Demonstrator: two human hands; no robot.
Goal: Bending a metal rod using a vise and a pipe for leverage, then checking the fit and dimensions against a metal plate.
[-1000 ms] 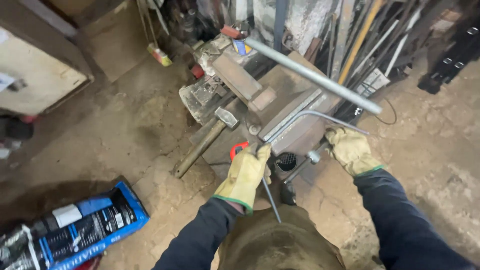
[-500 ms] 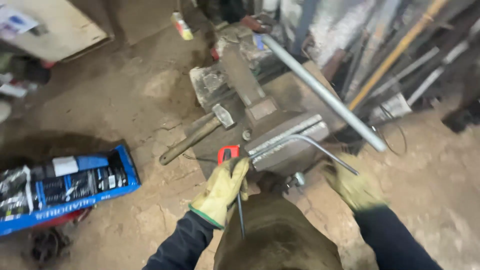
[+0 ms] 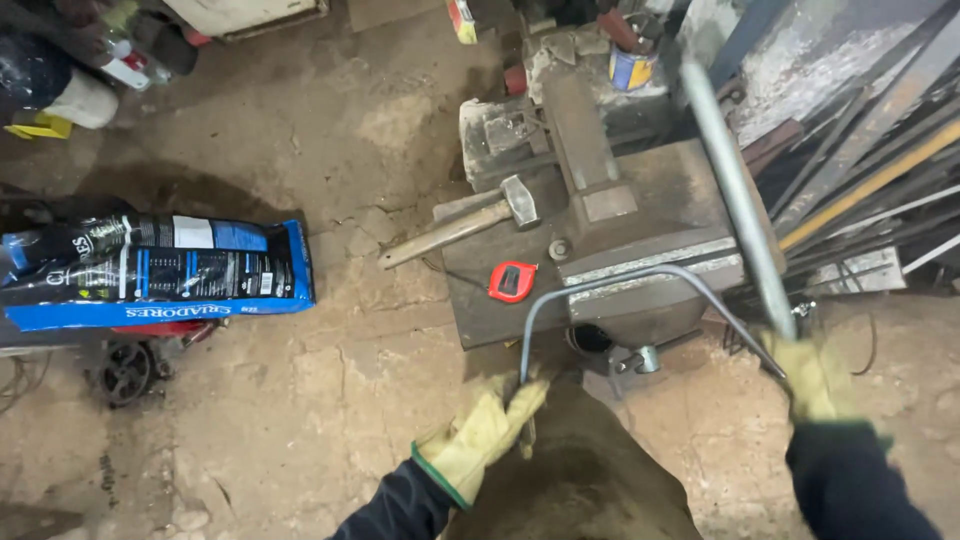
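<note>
My left hand (image 3: 480, 435), in a yellow work glove, is closed around the near end of a thin bent steel rod (image 3: 610, 282). The rod rises from that hand, curves over the front of a heavy steel block (image 3: 640, 215) and runs right. In a matching glove, my right hand (image 3: 815, 378) grips the lower end of a long grey pipe (image 3: 730, 180) where the rod's other end meets it. A hammer (image 3: 470, 222) and a red tape measure (image 3: 512, 281) lie on the metal plate beside the block.
A blue and black sack (image 3: 150, 272) lies on the dirt floor at left. Metal bars and strips (image 3: 870, 170) lean at the right. A small tin (image 3: 632, 68) stands behind the block. My knee in brown fabric (image 3: 570, 480) fills the bottom centre.
The view has swung right and closer to the block. Both hands have dropped lower, and the bent rod now arches over the block's front edge between them.
</note>
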